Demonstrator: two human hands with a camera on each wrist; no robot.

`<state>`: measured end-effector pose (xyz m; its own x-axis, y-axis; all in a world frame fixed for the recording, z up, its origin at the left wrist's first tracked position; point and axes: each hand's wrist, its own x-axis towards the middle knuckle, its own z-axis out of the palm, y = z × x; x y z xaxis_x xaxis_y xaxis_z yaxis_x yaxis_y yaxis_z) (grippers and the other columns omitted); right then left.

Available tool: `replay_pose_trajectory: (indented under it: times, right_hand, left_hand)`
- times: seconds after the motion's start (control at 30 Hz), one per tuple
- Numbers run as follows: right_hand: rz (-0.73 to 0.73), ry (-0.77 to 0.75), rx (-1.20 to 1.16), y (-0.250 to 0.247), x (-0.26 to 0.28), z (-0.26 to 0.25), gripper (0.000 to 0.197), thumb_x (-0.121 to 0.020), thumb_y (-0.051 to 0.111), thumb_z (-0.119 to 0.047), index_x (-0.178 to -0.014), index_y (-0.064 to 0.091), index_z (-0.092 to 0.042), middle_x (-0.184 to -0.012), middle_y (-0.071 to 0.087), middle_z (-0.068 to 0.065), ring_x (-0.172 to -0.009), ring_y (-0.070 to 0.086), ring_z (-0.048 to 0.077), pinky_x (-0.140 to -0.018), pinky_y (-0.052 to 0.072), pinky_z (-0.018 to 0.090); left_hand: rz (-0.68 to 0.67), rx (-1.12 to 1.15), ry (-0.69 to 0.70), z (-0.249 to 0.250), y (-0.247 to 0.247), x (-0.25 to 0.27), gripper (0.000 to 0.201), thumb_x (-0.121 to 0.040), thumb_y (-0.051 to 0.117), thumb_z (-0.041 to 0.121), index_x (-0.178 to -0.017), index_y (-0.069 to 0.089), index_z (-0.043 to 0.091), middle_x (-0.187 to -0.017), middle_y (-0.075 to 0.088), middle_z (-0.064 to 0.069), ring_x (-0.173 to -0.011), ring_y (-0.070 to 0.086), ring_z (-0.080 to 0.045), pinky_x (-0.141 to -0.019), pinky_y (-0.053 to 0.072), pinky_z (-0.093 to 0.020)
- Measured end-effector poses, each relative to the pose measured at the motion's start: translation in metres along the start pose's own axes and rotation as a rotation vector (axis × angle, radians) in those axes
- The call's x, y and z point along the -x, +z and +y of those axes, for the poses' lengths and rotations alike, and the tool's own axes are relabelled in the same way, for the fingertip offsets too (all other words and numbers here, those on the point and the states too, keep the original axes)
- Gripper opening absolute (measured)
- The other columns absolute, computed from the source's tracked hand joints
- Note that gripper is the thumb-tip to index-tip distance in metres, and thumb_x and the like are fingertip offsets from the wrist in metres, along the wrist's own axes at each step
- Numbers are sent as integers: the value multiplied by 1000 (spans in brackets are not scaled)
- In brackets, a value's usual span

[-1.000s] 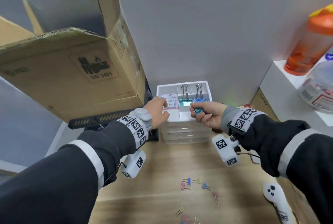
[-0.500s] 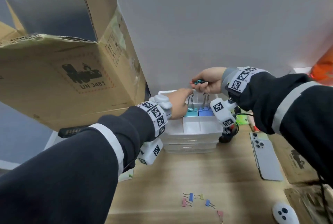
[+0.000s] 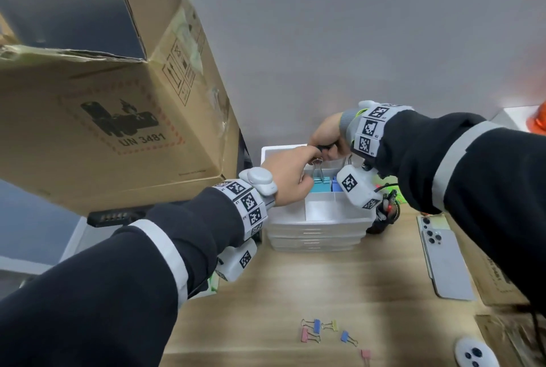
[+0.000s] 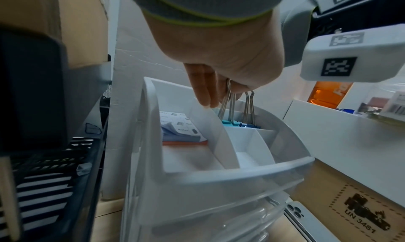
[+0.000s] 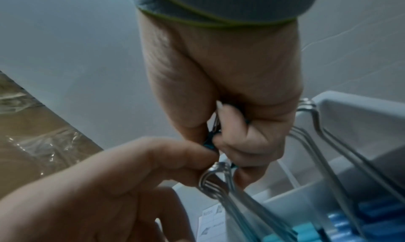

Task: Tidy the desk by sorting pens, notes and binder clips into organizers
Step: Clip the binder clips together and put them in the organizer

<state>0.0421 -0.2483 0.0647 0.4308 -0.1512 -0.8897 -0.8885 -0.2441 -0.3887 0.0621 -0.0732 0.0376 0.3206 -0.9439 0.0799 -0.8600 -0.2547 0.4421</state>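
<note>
A white drawer organizer (image 3: 319, 220) stands at the back of the wooden desk. Its rear compartment holds a large teal binder clip (image 3: 320, 186) and a large blue binder clip (image 3: 334, 185), both with their wire handles up. My left hand (image 3: 310, 157) pinches the tops of the teal clip's handles (image 5: 215, 170). My right hand (image 3: 320, 149) hovers just above them and pinches a small teal binder clip (image 5: 208, 142). In the left wrist view, sticky notes (image 4: 179, 131) lie in the organizer's left compartment (image 4: 190, 159).
A big cardboard box (image 3: 103, 100) overhangs on the left, above a black mesh holder (image 4: 43, 176). Several small coloured binder clips (image 3: 313, 326) lie on the near desk. A phone (image 3: 446, 260) and a white controller (image 3: 472, 355) sit on the right.
My right hand rose with the small clip from the organizer's front to above the rear compartment, then came down a little. My left hand moved from the organizer's left side to the teal clip's handles.
</note>
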Motion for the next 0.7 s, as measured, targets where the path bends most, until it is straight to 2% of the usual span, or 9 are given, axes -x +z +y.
replay_pose_trajectory:
  times: [0.1,0.2,0.3,0.4,0.47,0.53,0.6,0.63,0.7]
  right_hand:
    - [16,40,19,2,-4,-5,24,-94,43,-1,-73,54,-6,-69,49,4,-38,38,4,-27,24,13]
    - [28,84,35,5,-6,-6,16,-90,46,-2,-78,54,-8,-75,49,4,-58,38,7,-29,27,15]
    - [69,93,-26,9,-4,-6,18,-93,46,0,-78,54,-4,-73,53,8,-60,39,7,-29,29,13]
    - [94,125,-84,10,-3,-6,20,-93,47,-1,-75,54,-3,-72,52,8,-57,40,6,-31,32,11]
    - [79,166,-98,12,-1,-8,14,-93,50,-3,-79,56,-4,-74,54,6,-50,43,5,-33,36,10]
    - [81,190,-148,12,2,-10,5,-92,54,-4,-89,59,-5,-82,58,4,-52,48,5,-34,40,11]
    - [106,202,-214,12,5,-9,11,-92,58,-4,-103,59,-5,-94,62,2,-58,53,6,-33,44,15]
    - [124,204,-241,13,7,-8,17,-92,58,-4,-108,58,-6,-94,63,2,-56,55,8,-32,44,16]
    - [168,199,-267,14,9,-8,25,-93,56,-4,-118,56,-5,-83,64,6,-44,56,12,-32,45,17]
  left_hand:
    - [-9,26,-7,1,-2,0,49,-82,56,14,-130,57,20,-108,68,6,-76,50,-9,-75,43,-25]
    - [-17,21,-19,3,-4,3,51,-82,56,11,-132,56,19,-89,55,14,-75,50,-11,-71,38,-23]
    - [-41,-12,-19,4,-8,6,51,-81,55,11,-132,56,17,-85,51,14,-77,58,-18,-71,46,-30]
    - [-59,-27,-49,3,-8,8,49,-80,53,16,-129,55,21,-85,54,15,-79,63,-21,-71,53,-35]
    - [-63,-17,-70,2,-8,10,50,-78,52,19,-129,55,24,-86,60,13,-78,63,-21,-70,54,-37]
    - [-81,-13,-89,3,-10,11,53,-78,51,20,-130,52,24,-87,66,8,-77,64,-21,-69,55,-38]
    - [-101,-18,-102,4,-11,12,55,-77,49,23,-132,48,25,-95,70,4,-76,65,-22,-68,55,-40]
    - [-110,-21,-108,6,-11,12,54,-78,50,24,-132,46,26,-100,71,2,-77,65,-22,-69,56,-41]
    - [-126,-23,-110,9,-11,13,53,-79,50,24,-131,41,26,-107,71,0,-77,66,-23,-68,56,-42]
